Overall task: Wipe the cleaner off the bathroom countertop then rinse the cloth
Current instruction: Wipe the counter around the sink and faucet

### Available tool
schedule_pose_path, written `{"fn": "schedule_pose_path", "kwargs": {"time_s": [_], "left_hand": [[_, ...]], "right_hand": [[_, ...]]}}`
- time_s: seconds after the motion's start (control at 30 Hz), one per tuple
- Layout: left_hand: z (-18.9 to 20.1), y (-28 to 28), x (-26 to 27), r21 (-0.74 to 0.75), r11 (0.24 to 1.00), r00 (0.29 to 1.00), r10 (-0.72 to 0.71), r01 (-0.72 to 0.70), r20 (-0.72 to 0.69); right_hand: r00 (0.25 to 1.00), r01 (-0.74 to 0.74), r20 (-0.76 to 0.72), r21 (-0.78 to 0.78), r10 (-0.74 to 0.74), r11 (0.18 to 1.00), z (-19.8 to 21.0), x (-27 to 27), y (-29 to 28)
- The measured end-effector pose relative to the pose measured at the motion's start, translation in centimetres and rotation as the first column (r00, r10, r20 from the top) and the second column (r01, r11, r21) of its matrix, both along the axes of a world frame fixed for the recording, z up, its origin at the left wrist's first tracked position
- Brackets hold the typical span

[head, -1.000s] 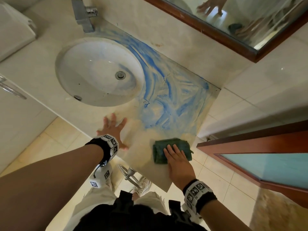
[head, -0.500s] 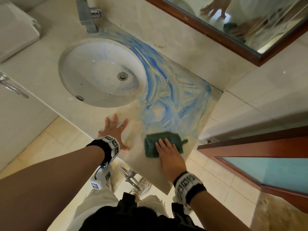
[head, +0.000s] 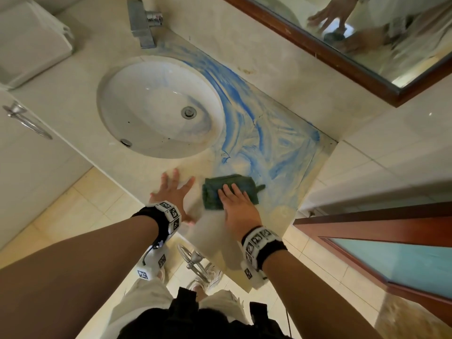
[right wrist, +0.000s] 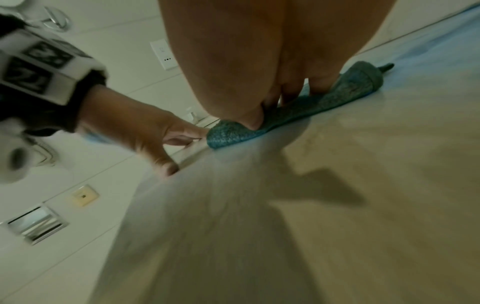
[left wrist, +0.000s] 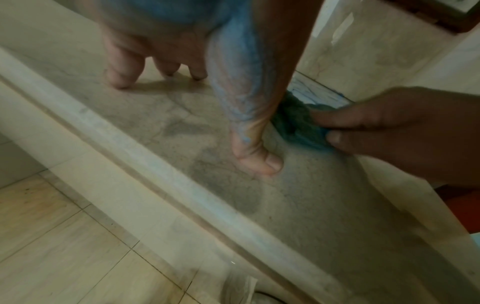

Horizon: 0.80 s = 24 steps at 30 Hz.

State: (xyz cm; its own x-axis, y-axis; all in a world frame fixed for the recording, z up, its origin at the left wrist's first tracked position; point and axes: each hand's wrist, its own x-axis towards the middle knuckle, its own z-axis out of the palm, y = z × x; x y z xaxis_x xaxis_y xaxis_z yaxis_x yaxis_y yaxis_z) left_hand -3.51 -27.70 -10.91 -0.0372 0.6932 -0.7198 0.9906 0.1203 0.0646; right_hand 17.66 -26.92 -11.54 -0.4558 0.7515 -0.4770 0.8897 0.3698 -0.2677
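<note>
A folded dark green cloth (head: 221, 192) lies on the beige countertop (head: 171, 172), at the near edge of the blue cleaner smears (head: 266, 145). My right hand (head: 236, 200) presses flat on the cloth with straight fingers; the cloth (right wrist: 311, 107) shows under them in the right wrist view. Just left of it, my left hand (head: 172, 189) rests on the wiped counter with fingers spread, and its thumb (left wrist: 257, 148) carries blue cleaner. The cloth (left wrist: 298, 125) lies right beside that thumb.
An oval white sink (head: 159, 106) with a drain (head: 188, 112) sits left of the smears, a chrome tap (head: 144, 23) behind it. A wood-framed mirror (head: 354, 52) hangs at the back. A tiled wall and wooden door frame (head: 367, 223) close the right side.
My right hand slid the cloth leftward along the counter's front, toward my left hand. The left hand stayed planted.
</note>
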Motion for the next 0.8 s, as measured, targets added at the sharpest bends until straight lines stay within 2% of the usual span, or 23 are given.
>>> {"fn": "schedule_pose_path", "kwargs": {"time_s": [0.1,0.2,0.3,0.47,0.57,0.7,0.8], "left_hand": [[0.0,0.0,-0.1,0.002,1.0,1.0,-0.002,0.002,0.007],[-0.1,0.1,-0.1,-0.002,1.0,1.0,-0.003,0.003,0.004],[0.0,0.1,-0.1,-0.019,1.0,1.0,-0.004,0.004,0.001],[0.0,0.2,-0.1,-0.004,1.0,1.0,-0.014,0.014,-0.008],[0.3,1.0,-1.3,0.02,1.0,1.0,-0.007,0.007,-0.002],[1.0,2.6,-3.6,0.069,0.998,1.0,-0.004,0.005,-0.01],[0.5,3.5,-4.2,-0.005,0.998,0.998,-0.056,0.056,-0.002]], "right_hand": [[1.0,-0.015,0.003,-0.047,0.015,0.999,-0.4,2.7,-4.0],[0.999,-0.018,0.031,0.017,0.017,1.0,-0.5,3.9,-6.5],[0.998,-0.053,0.037,-0.094,0.057,0.994,0.0,2.7,-4.5],[1.0,-0.007,0.002,-0.031,0.007,1.0,-0.3,-1.7,1.0],[0.999,0.035,0.006,-0.006,-0.035,0.999,-0.6,-2.9,2.0],[0.99,0.139,0.021,-0.021,-0.138,0.99,-0.2,-1.6,-3.0],[0.983,0.176,0.07,-0.074,-0.17,0.982,0.4,-0.9,-7.0]]}}
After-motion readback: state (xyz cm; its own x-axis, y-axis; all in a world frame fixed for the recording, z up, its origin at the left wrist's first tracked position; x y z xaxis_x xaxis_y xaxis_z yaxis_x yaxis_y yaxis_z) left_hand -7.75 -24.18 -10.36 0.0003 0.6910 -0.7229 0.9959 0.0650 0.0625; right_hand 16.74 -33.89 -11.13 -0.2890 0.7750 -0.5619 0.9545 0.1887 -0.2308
